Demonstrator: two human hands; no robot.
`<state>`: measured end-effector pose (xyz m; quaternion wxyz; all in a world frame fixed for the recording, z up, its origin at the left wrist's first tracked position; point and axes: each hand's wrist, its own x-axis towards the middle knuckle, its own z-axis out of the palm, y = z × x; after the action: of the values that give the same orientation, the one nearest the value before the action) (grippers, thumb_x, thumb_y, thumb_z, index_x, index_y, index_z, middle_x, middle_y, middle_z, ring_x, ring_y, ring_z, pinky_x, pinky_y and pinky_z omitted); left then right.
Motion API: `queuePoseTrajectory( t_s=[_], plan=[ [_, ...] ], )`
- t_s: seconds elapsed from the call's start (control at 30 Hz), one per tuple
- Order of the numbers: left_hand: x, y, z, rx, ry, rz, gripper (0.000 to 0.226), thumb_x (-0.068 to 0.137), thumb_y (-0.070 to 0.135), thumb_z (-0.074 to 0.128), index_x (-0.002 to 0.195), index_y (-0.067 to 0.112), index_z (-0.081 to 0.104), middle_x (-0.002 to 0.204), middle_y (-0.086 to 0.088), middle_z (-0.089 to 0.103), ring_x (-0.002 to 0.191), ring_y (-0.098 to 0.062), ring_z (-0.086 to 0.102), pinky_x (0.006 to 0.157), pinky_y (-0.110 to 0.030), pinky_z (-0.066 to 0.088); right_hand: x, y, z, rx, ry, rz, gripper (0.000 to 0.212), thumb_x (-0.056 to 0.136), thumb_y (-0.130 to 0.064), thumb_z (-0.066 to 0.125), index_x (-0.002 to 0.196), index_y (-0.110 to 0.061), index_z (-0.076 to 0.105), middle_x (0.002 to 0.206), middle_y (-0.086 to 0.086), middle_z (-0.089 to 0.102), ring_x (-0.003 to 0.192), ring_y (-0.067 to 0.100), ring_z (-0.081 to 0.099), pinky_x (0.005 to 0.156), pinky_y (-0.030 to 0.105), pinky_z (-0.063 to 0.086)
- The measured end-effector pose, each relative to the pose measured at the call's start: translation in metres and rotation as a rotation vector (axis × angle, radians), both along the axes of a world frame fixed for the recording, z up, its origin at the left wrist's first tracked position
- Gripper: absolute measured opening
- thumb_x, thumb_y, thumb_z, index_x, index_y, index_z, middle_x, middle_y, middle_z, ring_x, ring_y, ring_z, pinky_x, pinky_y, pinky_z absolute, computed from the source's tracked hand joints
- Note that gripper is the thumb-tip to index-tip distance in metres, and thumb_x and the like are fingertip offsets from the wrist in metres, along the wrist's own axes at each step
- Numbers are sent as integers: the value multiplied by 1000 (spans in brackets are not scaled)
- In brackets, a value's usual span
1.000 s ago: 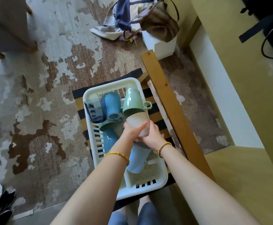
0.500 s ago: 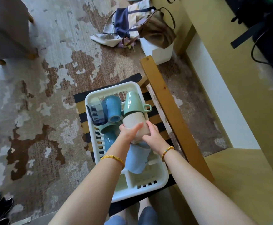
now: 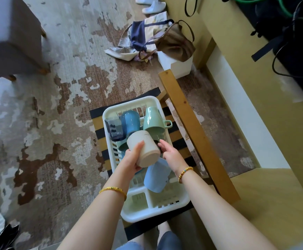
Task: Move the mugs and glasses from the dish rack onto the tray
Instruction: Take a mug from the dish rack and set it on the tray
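A white plastic dish rack (image 3: 111, 112) sits on a striped seat below me. My left hand (image 3: 131, 159) grips a beige mug (image 3: 143, 148), tilted and lifted above the rack's middle. My right hand (image 3: 170, 154) hovers just right of that mug, fingers apart and off it. At the rack's far end stand a dark blue glass (image 3: 115, 129), a blue mug (image 3: 131, 121) and a green mug (image 3: 153, 121) with its handle to the right, all upside down. A pale blue mug (image 3: 157, 177) lies tilted nearer me. A teal mug (image 3: 122, 146) is partly hidden under the beige one. No tray is in view.
A wooden chair arm (image 3: 192, 130) runs along the rack's right side. A yellow wooden surface (image 3: 273, 204) lies at lower right. Bags (image 3: 158, 38) and a white box (image 3: 179, 65) lie on the patterned rug (image 3: 57, 105) beyond; a grey stool (image 3: 12, 38) stands upper left.
The beige mug has come up out of the rack and tilted in my left hand. My right hand has let go of it and opened beside it.
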<state>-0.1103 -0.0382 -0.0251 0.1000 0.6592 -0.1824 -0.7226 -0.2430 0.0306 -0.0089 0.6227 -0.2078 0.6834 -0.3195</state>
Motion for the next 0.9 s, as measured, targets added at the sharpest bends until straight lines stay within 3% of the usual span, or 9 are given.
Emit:
queuePoseTrajectory(
  t_s=[0.17, 0.3, 0.37, 0.43, 0.53, 0.6, 0.67, 0.77, 0.9],
  plan=[
    [19, 0, 25, -3, 137, -16, 64, 82, 55, 56, 126, 12, 37, 107, -17, 62, 91, -26, 63, 69, -33, 53, 5, 7, 12, -28, 122, 14, 65, 87, 8, 28, 143, -26, 31, 152, -3, 27, 141, 17, 20, 114, 39, 23],
    [25, -4, 58, -31, 188, -105, 61, 82, 59, 52, 121, 14, 41, 91, -14, 66, 78, -21, 66, 54, -27, 53, 12, 13, 35, -103, 227, 32, 65, 88, 8, 34, 142, -28, 31, 152, -5, 25, 139, 17, 24, 104, 31, 30],
    [22, -5, 78, -50, 215, -150, 62, 80, 60, 53, 120, 15, 41, 89, -13, 66, 79, -21, 65, 59, -29, 53, 12, 15, 50, -143, 285, -6, 66, 89, 6, 37, 143, -31, 28, 153, -7, 22, 134, 14, 30, 95, 26, 33],
    [16, -7, 99, -73, 261, -190, 62, 80, 59, 54, 122, 15, 41, 95, -14, 65, 87, -24, 64, 73, -34, 54, 10, 18, 67, -175, 317, -42, 65, 89, 5, 40, 143, -31, 29, 151, -5, 25, 132, 15, 31, 98, 31, 36],
    [9, -6, 125, -90, 300, -217, 58, 81, 56, 57, 119, 14, 42, 102, -16, 63, 96, -26, 62, 93, -40, 50, 8, 25, 89, -223, 447, -46, 54, 90, -1, 46, 138, -26, 40, 144, -2, 37, 130, 17, 36, 101, 33, 34],
    [7, -4, 138, -100, 314, -245, 54, 80, 55, 58, 111, 13, 44, 99, -15, 63, 94, -26, 62, 96, -41, 49, 8, 31, 101, -250, 574, -26, 43, 92, -8, 49, 132, -22, 48, 137, -3, 46, 125, 17, 43, 97, 28, 36],
    [8, -1, 145, -96, 319, -280, 52, 79, 57, 58, 106, 14, 46, 93, -13, 64, 86, -24, 64, 84, -38, 53, 8, 37, 108, -260, 709, 29, 36, 92, -11, 50, 127, -18, 53, 137, 0, 47, 126, 19, 44, 100, 30, 38],
    [12, 4, 153, -31, 330, -287, 61, 75, 60, 61, 111, 13, 46, 84, -13, 66, 79, -24, 64, 62, -33, 53, 9, 48, 116, -280, 838, 104, 32, 92, -11, 51, 122, -13, 58, 147, 2, 36, 138, 21, 29, 112, 38, 28],
    [5, 14, 159, 57, 377, -307, 64, 74, 63, 60, 112, 13, 48, 72, -15, 70, 64, -29, 69, 55, -34, 54, 10, 73, 130, -352, 884, 42, 30, 92, -7, 49, 120, -9, 57, 145, 2, 42, 138, 17, 31, 107, 26, 25]
  ],
)
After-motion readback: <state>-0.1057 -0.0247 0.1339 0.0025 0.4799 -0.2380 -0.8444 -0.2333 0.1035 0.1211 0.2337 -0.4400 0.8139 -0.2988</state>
